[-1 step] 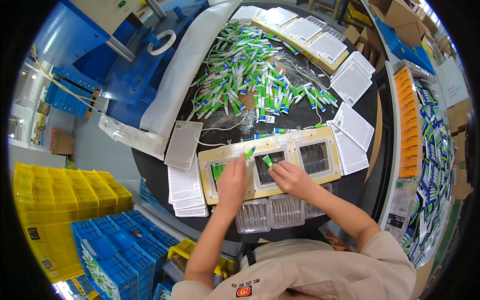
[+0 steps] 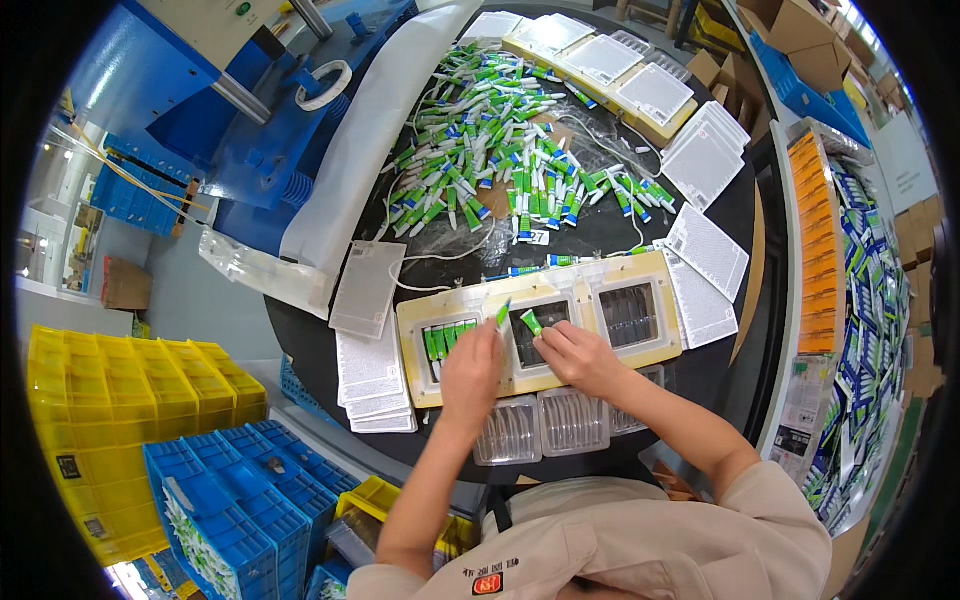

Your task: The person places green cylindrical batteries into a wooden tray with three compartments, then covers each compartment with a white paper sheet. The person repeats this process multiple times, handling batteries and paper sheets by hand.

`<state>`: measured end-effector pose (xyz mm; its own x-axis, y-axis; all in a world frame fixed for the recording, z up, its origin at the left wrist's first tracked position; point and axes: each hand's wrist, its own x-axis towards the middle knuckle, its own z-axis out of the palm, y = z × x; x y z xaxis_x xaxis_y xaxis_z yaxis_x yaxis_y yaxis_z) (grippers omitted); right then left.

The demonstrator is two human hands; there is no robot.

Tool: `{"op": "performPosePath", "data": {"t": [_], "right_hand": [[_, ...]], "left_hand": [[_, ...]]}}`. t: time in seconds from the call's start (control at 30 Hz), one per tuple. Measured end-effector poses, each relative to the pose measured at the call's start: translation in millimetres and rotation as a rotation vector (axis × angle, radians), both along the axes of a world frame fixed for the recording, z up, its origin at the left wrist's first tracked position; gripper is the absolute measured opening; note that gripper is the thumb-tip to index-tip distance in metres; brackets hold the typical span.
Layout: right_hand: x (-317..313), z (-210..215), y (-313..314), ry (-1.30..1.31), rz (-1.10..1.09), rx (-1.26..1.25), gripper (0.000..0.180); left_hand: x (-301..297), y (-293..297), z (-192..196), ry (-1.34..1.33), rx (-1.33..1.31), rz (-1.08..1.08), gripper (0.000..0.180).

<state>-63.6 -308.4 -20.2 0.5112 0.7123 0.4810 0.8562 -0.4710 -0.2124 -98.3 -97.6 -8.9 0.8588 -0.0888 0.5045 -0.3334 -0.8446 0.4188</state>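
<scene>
A cream-yellow fixture [image 2: 655, 290] with three windows lies in front of me. Several green tubes [image 2: 440, 340] stand side by side in its left window. My left hand [image 2: 473, 368], above the divider between the left and middle windows, pinches a small green tube [image 2: 503, 313] that points up and away. Over the middle window, my right hand [image 2: 580, 355] has another small green tube [image 2: 531, 322] between its fingertips. The right window holds a ribbed clear plastic tray [image 2: 628, 315]. My left hand hides part of the left window.
A heap of green, white and blue tubes [image 2: 490, 140] covers the table beyond the fixture. Stacks of white printed cards [image 2: 375, 370] flank it. Clear blister trays [image 2: 573, 420] lie at the near edge. A second fixture [image 2: 655, 125] stands far right. Blue machinery [image 2: 250, 165] is left.
My left hand has shifted slightly right with its tube, uncovering more tubes in the left window. The right hand and its tube have moved slightly left.
</scene>
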Motion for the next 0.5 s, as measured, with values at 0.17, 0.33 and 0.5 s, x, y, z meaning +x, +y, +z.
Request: {"op": "performPosePath", "data": {"t": [0.17, 0.33, 0.5], "right_hand": [[-6, -14, 10, 0.124, -0.005, 0.041, 0.026], [22, -8, -8, 0.346, -0.139, 0.265, 0.020], [129, -3, -8, 0.291, -0.486, 0.194, 0.013]], "left_hand": [[-20, -19, -15, -0.016, 0.121, -0.129, 0.040], [-16, -21, -27, 0.025, 0.150, -0.120, 0.041], [-23, -23, -4, 0.231, 0.203, -0.037, 0.050]]}}
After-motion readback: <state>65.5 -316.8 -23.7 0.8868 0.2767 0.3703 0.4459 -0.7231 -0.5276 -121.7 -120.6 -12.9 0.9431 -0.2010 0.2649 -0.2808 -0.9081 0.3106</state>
